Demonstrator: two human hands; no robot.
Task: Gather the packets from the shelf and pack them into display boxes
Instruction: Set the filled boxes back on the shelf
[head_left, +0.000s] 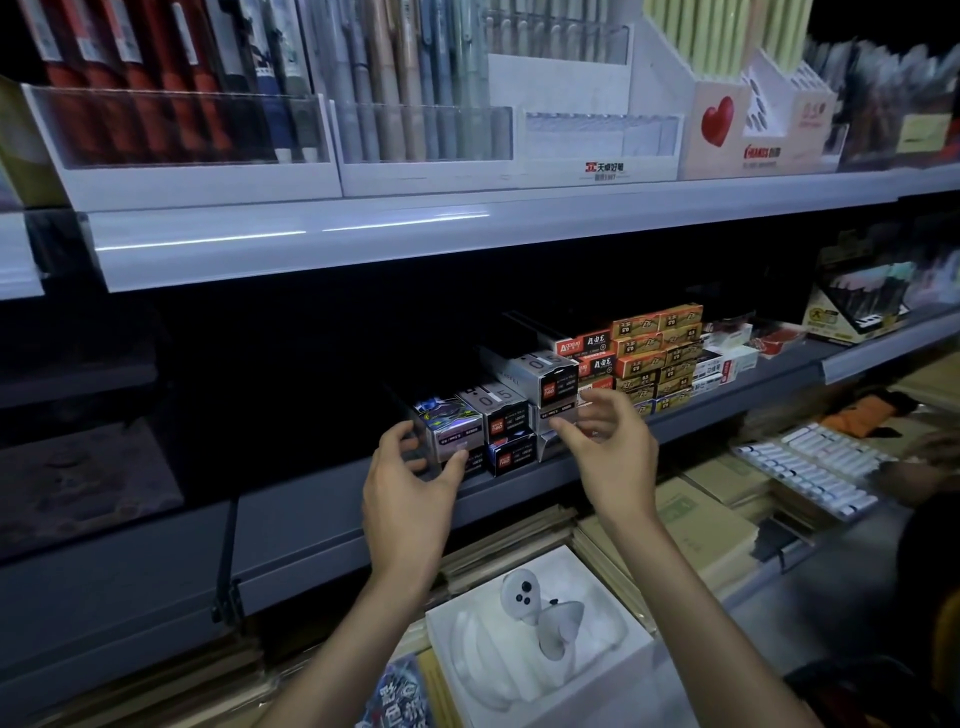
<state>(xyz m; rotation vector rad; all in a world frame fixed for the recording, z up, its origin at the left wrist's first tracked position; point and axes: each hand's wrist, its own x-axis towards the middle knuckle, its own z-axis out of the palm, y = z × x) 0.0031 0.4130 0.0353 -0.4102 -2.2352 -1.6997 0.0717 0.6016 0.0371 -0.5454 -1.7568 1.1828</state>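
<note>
Several small grey and black packets (501, 410) stand stacked at the front of the dark middle shelf (311, 525). A holographic packet (451, 423) sits at the stack's left end. My left hand (410, 480) reaches to that end with spread fingers, its thumb touching the holographic packet's lower front. My right hand (610, 444) hovers at the stack's right side with fingers spread, its fingertips near a grey packet (558, 382). Neither hand holds anything.
Red and yellow boxes (649, 353) are stacked to the right on the same shelf. Pen displays (415, 130) fill the upper shelf. Below lie an open white box (540, 634) with a white figure, cardboard packs and a row of white markers (810, 467).
</note>
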